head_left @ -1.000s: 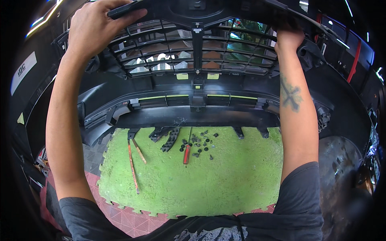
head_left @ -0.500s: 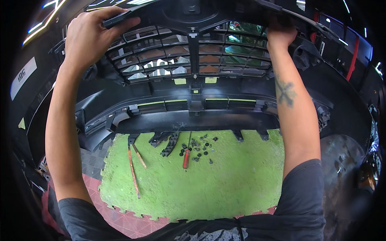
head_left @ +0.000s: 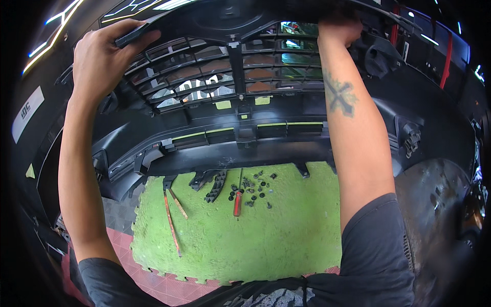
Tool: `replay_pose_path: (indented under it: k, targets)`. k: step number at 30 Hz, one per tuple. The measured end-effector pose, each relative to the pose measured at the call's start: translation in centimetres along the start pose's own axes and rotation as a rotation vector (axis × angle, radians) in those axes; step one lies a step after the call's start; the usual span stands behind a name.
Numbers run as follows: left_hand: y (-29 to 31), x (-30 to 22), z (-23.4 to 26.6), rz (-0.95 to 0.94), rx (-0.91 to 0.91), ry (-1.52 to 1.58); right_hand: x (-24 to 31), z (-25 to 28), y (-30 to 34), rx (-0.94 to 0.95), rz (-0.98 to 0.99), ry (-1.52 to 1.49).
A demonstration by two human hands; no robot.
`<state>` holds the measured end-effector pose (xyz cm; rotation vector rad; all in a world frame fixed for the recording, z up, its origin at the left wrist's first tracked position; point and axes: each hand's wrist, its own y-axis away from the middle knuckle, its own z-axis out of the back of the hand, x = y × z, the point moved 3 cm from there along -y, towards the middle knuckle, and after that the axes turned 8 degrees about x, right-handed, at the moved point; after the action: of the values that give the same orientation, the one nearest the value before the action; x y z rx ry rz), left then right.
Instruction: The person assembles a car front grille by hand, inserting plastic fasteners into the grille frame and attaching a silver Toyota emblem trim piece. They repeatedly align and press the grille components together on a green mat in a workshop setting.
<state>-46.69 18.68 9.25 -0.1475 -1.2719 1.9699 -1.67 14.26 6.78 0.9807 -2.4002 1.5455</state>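
Green foam mat (head_left: 266,235) underfoot, strewn with black clips (head_left: 251,185) and a red-handled screwdriver (head_left: 237,202); black bumper cover (head_left: 245,148) was held overhead, left hand (head_left: 102,61) and right hand (head_left: 337,31) each curled over its upper grille edge, best kept level with even grip.

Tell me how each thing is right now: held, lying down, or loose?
Black bumper: held up, tilted.
Left hand: fingers gripping the bumper's top edge.
Right hand: gripping the top edge.
Red-handled screwdriver: lying on the green mat.
Black clips: loose, scattered.
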Motion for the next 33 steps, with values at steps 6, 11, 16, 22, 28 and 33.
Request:
replay_pose_path:
  k: [6,11,16,22,28,33]
  targets:
    - [-0.9,-0.9,0.5,0.068,0.024,0.009,-0.2,5.2,-0.6,0.329,0.208,0.152]
    - [-0.7,0.2,-0.3,0.111,0.049,0.059,3.6,14.0,0.2,0.373,0.238,0.499]
    - [-0.7,-0.3,-0.5,0.112,0.036,0.052,4.5,20.1,-7.4,0.086,0.598,0.803]
    - [-0.4,1.3,-0.2,0.025,-0.142,-0.307,-3.6,17.5,-13.0,0.717,-0.214,0.463]
    - [2.9,-7.6,1.3,0.194,-0.616,-0.405,-4.8,14.7,-15.8,1.037,-0.053,0.379]
    - [1.2,-23.7,-5.9,0.374,0.015,0.624,-2.4,14.7,-13.5,1.134,-0.111,0.086]
